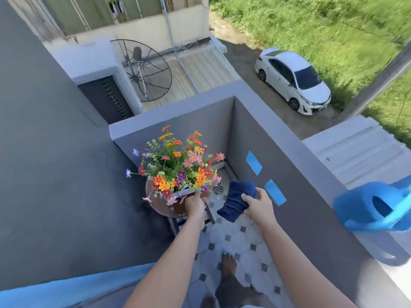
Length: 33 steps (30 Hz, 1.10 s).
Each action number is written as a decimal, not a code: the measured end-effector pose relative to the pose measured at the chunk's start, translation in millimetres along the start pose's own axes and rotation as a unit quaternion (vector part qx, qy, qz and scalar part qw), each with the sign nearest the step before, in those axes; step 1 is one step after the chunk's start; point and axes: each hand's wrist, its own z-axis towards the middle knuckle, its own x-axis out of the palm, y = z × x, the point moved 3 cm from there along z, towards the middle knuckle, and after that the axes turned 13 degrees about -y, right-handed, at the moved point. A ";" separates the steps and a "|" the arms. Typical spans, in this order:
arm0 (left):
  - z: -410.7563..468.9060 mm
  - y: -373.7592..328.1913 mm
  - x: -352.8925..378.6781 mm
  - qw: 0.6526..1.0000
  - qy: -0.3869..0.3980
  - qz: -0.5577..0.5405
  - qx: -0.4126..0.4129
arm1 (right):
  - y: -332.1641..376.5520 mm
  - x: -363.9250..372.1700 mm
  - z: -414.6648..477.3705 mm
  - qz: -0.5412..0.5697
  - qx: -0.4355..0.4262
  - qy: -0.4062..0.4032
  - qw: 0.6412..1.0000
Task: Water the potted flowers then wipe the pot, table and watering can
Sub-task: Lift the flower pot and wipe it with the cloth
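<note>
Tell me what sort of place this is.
Most likely a small upstairs balcony of a house: a grey parapet wall encloses a tiled floor, and a white car is parked far below.

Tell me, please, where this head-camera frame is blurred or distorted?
Head view: the blue watering can on the ledge is motion-smeared; the grass at top right is streaked; wide-angle bending curves the walls; the flowers stay fairly sharp, in shade.

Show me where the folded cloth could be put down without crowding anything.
Bare patches: the ledge top between the corner and the blue watering can, and floor tiles beside the drain. The small table is crowded by the flower pot.
</note>
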 end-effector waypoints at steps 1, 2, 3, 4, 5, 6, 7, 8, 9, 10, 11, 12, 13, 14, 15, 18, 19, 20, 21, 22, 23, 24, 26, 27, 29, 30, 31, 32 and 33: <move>6.5 -2.7 9.6 1.000 -0.006 -0.017 -0.012 | 1.4 2.2 7.4 -0.002 0.004 0.003 1.000; 14.2 -2.6 21.0 0.999 -0.017 -0.035 -0.029 | 1.2 3.6 15.2 -0.006 0.009 0.007 1.000; 22.1 -2.1 30.6 0.997 -0.029 -0.053 -0.055 | 0.5 5.4 21.6 -0.011 0.016 0.008 1.000; 26.3 -3.3 35.0 0.995 -0.043 -0.058 -0.065 | 0.3 7.2 26.2 -0.015 0.020 0.010 1.000; 25.3 -7.6 37.0 0.993 -0.048 -0.078 -0.070 | 0.5 9.0 30.6 -0.017 0.023 0.011 1.000; 26.1 -9.4 39.4 0.989 -0.061 -0.107 -0.083 | 1.7 10.9 35.4 -0.022 0.024 0.013 0.999; 24.5 -15.5 39.0 0.990 -0.084 -0.089 -0.073 | 4.5 13.2 39.6 -0.024 0.024 0.017 0.999; 24.8 -19.9 38.0 0.989 -0.112 -0.072 -0.058 | 7.4 16.2 44.0 -0.026 0.023 0.023 0.999; 27.4 -21.7 39.1 0.990 -0.120 -0.051 -0.045 | 9.6 19.2 47.7 -0.028 0.023 0.030 0.999; 30.2 -21.9 39.6 0.991 -0.130 -0.015 -0.033 | 11.0 22.3 51.1 -0.031 0.022 0.037 0.999; 30.3 -20.0 39.8 0.989 -0.143 0.026 -0.034 | 11.4 25.0 53.5 -0.033 0.023 0.041 0.998; 26.9 -21.7 38.1 0.987 -0.146 0.062 -0.025 | 11.8 27.8 55.8 -0.033 0.023 0.047 0.998; 22.0 -25.1 34.4 0.987 -0.147 0.059 -0.028 | 13.5 31.0 57.7 -0.027 0.022 0.052 0.998; 20.3 -28.2 30.7 0.992 -0.123 0.023 -0.024 | 16.7 34.4 59.2 -0.022 0.019 0.059 0.998; 16.9 -33.4 27.4 0.993 -0.112 -0.002 -0.030 | 20.6 38.7 59.8 -0.015 0.016 0.064 0.998; 27.3 -49.8 17.3 0.994 -0.105 -0.016 -0.027 | 27.0 51.2 62.7 0.015 0.014 0.071 0.997; 28.5 -57.0 12.8 0.995 -0.097 -0.021 -0.021 | 29.6 55.1 61.8 0.027 0.013 0.069 0.997; 32.8 -66.4 8.6 0.996 -0.089 -0.010 -0.004 | 33.8 58.9 60.7 0.039 0.006 0.066 0.997; 31.3 -76.2 3.3 0.996 -0.083 -0.024 0.005 | 39.8 63.0 59.0 0.051 -0.003 0.063 0.997; 23.0 -88.7 -2.3 0.997 -0.066 -0.036 0.017 | 46.8 67.1 57.9 0.059 -0.017 0.059 0.996; 17.8 -97.3 -7.2 0.998 -0.054 -0.035 0.025 | 55.3 71.9 56.4 0.066 -0.033 0.052 0.996; 12.5 -106.8 -11.4 0.998 -0.040 -0.023 0.039 | 64.7 77.1 55.5 0.069 -0.053 0.043 0.995; 5.9 -121.9 -21.9 0.998 -0.011 -0.003 0.068 | 85.6 86.5 54.9 0.089 -0.091 0.018 0.992; 4.6 -127.6 -25.9 0.997 0.006 0.004 0.078 | 96.3 90.7 55.2 0.101 -0.107 0.003 0.989; 5.3 -139.1 -31.8 0.996 0.029 0.001 0.088 | 119.1 98.2 56.3 0.107 -0.145 -0.023 0.983; -0.1 -147.1 -35.7 0.995 0.037 0.001 0.091 | 130.6 102.6 55.2 0.113 -0.164 -0.027 0.980; -10.4 -156.5 -36.5 0.994 0.046 -0.003 0.099 | 142.2 107.5 52.7 0.125 -0.183 -0.022 0.975; -22.7 -165.2 -34.4 0.992 0.065 -0.016 0.108 | 152.8 113.0 48.4 0.129 -0.196 -0.012 0.972; -33.5 -172.8 -30.6 0.988 0.089 -0.020 0.122 | 162.1 119.1 44.2 0.128 -0.208 0.002 0.970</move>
